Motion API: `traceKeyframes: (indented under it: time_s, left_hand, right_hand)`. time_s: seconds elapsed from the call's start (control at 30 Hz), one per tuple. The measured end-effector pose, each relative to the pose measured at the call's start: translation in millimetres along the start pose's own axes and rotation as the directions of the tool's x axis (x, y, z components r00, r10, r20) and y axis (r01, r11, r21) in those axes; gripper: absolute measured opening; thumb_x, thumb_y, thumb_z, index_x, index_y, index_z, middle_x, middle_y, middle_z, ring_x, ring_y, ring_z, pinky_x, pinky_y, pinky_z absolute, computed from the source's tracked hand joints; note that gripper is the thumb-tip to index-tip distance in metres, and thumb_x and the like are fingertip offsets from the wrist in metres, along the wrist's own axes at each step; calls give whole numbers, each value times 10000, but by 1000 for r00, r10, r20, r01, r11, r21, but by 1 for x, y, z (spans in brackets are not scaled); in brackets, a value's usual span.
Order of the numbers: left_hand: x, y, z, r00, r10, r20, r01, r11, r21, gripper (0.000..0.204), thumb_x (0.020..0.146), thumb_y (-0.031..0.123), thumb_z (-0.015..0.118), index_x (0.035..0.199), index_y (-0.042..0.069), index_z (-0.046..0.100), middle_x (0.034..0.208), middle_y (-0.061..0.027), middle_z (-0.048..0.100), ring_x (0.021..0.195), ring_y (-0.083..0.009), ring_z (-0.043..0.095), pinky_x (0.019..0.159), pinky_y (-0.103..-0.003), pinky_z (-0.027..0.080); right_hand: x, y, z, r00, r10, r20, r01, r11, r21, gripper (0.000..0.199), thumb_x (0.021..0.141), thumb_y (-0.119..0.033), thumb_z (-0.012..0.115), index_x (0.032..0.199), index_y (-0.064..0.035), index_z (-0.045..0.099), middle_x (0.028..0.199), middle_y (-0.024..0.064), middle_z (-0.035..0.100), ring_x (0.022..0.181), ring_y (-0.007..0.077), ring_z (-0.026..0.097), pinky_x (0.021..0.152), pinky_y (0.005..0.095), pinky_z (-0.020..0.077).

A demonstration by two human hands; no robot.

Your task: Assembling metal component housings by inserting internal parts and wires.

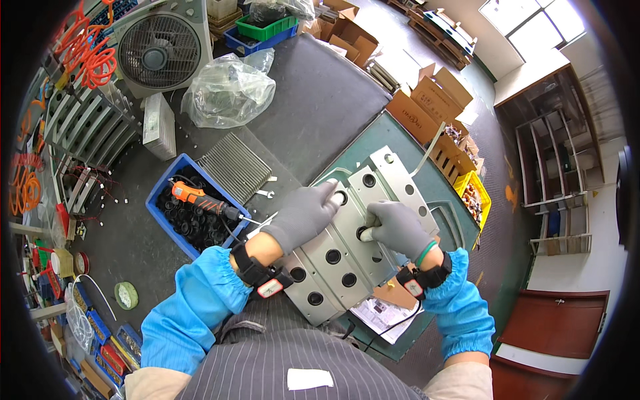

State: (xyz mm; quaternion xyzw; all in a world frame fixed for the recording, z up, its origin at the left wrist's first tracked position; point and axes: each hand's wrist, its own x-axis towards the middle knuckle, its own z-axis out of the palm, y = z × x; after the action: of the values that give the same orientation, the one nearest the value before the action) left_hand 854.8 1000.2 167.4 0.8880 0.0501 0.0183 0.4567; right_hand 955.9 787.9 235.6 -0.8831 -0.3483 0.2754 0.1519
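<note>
The metal panel [347, 245] lies on the green table [403, 143] near the apron [287, 347], presumably for close reach; the left hand [303, 217] touches one hole [343, 198], the curled right hand [400, 228] another; I cannot tell whether either grip pinches anything. The blue bin [165, 229] stands beside, seemingly kept handy.

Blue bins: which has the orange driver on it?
The blue bin of black parts, left of the left hand: the orange driver lies across it. The other blue bins, at top and lower left, show no driver.
</note>
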Motion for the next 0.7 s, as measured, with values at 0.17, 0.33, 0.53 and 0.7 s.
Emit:
traceKeyframes:
  time_s: [0.17, 0.33, 0.53, 0.7]
  left_hand:
    - [-4, 10, -3, 851, -154, 501, 497, -66, -865, 516, 1100, 413, 428, 1339, -33, 526, 1087, -193, 703, 1034, -287, 721, 890, -412, 615]
    - [-10, 24, -5, 827, -192, 528, 437, -372, -819, 535, 1120, 431, 357, 1346, -29, 507, 1243, -215, 636, 1204, -308, 648, 1100, -475, 540]
    - [-23, 16, 11, 889, 93, 448, 445, -408, -797, 584, 1120, 456, 351, 1471, -4, 433, 1301, -149, 608, 1201, -275, 635, 1042, -426, 555]
    - [-30, 58, 19, 853, 29, 522, 502, -322, -803, 642, 1118, 515, 280, 1462, 5, 461, 1240, -122, 620, 1107, -225, 637, 1016, -403, 532]
  right_hand:
    - [10, 0, -9, 989, 134, 59, -123, 979, -163, 339, 696, -325, 879, 844, -80, 698, 789, 106, 694, 781, 299, 689, 689, 416, 506]
    - [-3, -9, -12, 992, 99, 75, -83, 978, -192, 276, 751, -290, 863, 912, -114, 723, 853, 78, 711, 810, 287, 705, 714, 402, 533]
    - [-38, -66, -2, 959, -160, -236, 214, 950, 227, 190, 847, -149, 780, 1030, -119, 738, 963, 76, 689, 812, 266, 699, 743, 366, 552]
    - [-46, -43, 19, 916, -230, -330, 287, 949, 134, 276, 865, -151, 765, 1136, -142, 717, 1041, 74, 684, 916, 282, 701, 780, 388, 559]
